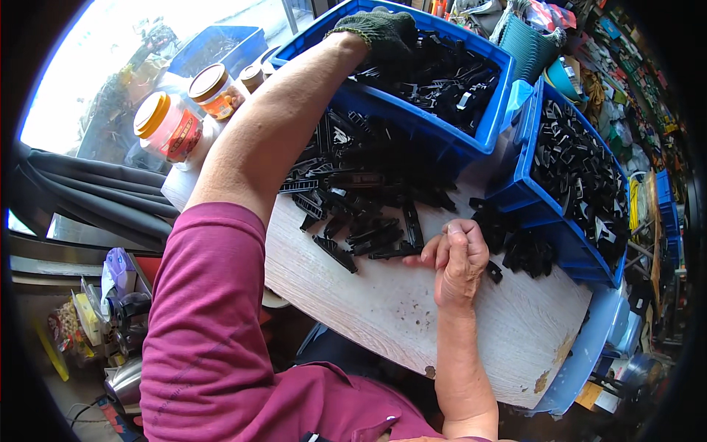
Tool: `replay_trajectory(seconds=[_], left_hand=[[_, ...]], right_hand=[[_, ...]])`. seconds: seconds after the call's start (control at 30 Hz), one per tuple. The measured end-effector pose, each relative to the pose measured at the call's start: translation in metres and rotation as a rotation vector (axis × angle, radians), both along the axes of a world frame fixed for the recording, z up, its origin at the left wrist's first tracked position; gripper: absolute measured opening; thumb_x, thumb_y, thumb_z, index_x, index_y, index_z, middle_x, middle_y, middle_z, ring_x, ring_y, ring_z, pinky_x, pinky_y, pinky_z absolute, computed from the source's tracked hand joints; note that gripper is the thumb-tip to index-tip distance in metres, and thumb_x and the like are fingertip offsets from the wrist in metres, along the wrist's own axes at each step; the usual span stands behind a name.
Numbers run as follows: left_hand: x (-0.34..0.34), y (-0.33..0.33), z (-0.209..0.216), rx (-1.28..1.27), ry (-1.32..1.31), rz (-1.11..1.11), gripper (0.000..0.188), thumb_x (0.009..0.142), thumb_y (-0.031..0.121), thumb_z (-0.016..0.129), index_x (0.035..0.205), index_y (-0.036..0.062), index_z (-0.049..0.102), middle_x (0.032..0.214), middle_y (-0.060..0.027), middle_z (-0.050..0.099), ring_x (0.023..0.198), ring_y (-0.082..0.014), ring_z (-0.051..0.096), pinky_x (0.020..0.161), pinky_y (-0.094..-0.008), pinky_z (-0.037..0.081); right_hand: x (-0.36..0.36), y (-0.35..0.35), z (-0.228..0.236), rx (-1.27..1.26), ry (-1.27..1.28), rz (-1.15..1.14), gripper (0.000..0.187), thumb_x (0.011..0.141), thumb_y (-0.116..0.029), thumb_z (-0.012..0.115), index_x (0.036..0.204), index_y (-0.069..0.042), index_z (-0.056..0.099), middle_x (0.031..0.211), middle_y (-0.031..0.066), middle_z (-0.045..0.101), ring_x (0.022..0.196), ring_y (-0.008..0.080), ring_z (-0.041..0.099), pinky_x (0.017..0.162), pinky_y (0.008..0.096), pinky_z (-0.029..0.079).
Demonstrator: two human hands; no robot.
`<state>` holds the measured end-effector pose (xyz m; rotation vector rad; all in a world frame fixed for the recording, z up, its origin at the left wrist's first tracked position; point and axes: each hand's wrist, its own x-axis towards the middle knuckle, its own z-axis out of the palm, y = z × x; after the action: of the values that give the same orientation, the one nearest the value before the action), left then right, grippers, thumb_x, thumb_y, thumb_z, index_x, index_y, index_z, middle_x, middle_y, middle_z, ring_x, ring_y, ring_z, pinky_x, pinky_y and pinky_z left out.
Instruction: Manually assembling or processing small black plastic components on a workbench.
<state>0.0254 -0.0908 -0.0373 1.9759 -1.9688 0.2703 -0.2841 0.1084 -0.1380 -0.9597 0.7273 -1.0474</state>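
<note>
The black plastic parts point(372, 234), long and slotted, lie in a loose heap across the middle of the worktop point(383, 295), in front of the rear blue bin point(416, 121). At the heap's near edge, the bare right hand point(462, 259) has its fingers curled in, the tips meeting the end of a narrow black piece point(390, 254); from here I cannot tell whether they grip it. The left hand point(387, 31), in a dark knitted glove, reaches over the rear bin, palm down, its fingers hidden, so I cannot say if it holds anything. Perhaps only that hand is gloved because it works among the hard edges.

More such parts fill the right blue bin point(552, 228), with a small cluster point(526, 254) beside it. Both bins stand close in, probably to keep everything within arm's reach.

Beyond the left arm, an orange-lidded jar point(180, 136) and a brown-lidded jar point(215, 92) stand by the window, seemingly pushed out of the way. Both wear printed labels, small and skewed; faint marks run along the maroon sleeve point(213, 287).
</note>
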Motion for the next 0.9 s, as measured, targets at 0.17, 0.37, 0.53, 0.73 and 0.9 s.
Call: replay_trajectory(seconds=[0.17, 0.37, 0.53, 0.73, 0.9], left_hand=[[-0.003, 0.023, 0.006, 0.074, 0.003, -0.034, 0.057, 0.081, 0.053, 0.074, 0.124, 0.0162, 0.071, 0.126, -0.0167, 0.067, 0.112, -0.0324, 0.067, 0.094, -0.0461, 0.054], [-0.020, 0.033, 0.015, 0.159, -0.031, -0.008, 0.054, 0.081, 0.051, 0.074, 0.121, 0.0156, 0.073, 0.123, -0.0165, 0.069, 0.110, -0.0320, 0.068, 0.093, -0.0455, 0.054], [-0.022, 0.043, 0.025, 0.225, -0.048, 0.014, 0.051, 0.081, 0.049, 0.074, 0.119, 0.0150, 0.074, 0.120, -0.0164, 0.070, 0.107, -0.0316, 0.069, 0.091, -0.0450, 0.055], [-0.032, 0.044, 0.038, 0.319, -0.045, 0.007, 0.048, 0.082, 0.047, 0.074, 0.117, 0.0144, 0.075, 0.116, -0.0162, 0.072, 0.105, -0.0312, 0.071, 0.089, -0.0444, 0.056], [-0.029, 0.045, 0.039, 0.246, -0.077, -0.022, 0.032, 0.082, 0.035, 0.073, 0.103, 0.0122, 0.079, 0.100, -0.0141, 0.076, 0.091, -0.0314, 0.073, 0.081, -0.0428, 0.058]], right_hand=[[-0.003, -0.002, -0.003, -0.012, 0.030, -0.007, 0.022, 0.103, -0.023, 0.056, 0.094, -0.003, 0.056, 0.059, -0.0014, 0.042, 0.055, 0.0098, 0.051, 0.054, 0.0404, 0.064], [-0.003, -0.001, -0.002, -0.033, 0.085, 0.001, 0.021, 0.102, -0.024, 0.054, 0.093, -0.005, 0.055, 0.057, -0.0012, 0.038, 0.054, 0.0111, 0.050, 0.052, 0.0437, 0.063], [-0.003, 0.000, 0.000, -0.023, 0.099, -0.017, 0.021, 0.102, -0.024, 0.053, 0.091, -0.006, 0.055, 0.056, -0.0015, 0.037, 0.053, 0.0110, 0.049, 0.051, 0.0426, 0.063], [-0.002, 0.000, 0.002, -0.044, 0.122, -0.021, 0.023, 0.102, -0.028, 0.053, 0.091, -0.007, 0.054, 0.057, -0.0015, 0.036, 0.053, 0.0107, 0.048, 0.051, 0.0414, 0.062], [-0.001, -0.001, 0.002, -0.054, 0.138, -0.017, 0.024, 0.102, -0.028, 0.053, 0.091, -0.007, 0.054, 0.057, -0.0014, 0.036, 0.053, 0.0107, 0.048, 0.051, 0.0412, 0.062]])
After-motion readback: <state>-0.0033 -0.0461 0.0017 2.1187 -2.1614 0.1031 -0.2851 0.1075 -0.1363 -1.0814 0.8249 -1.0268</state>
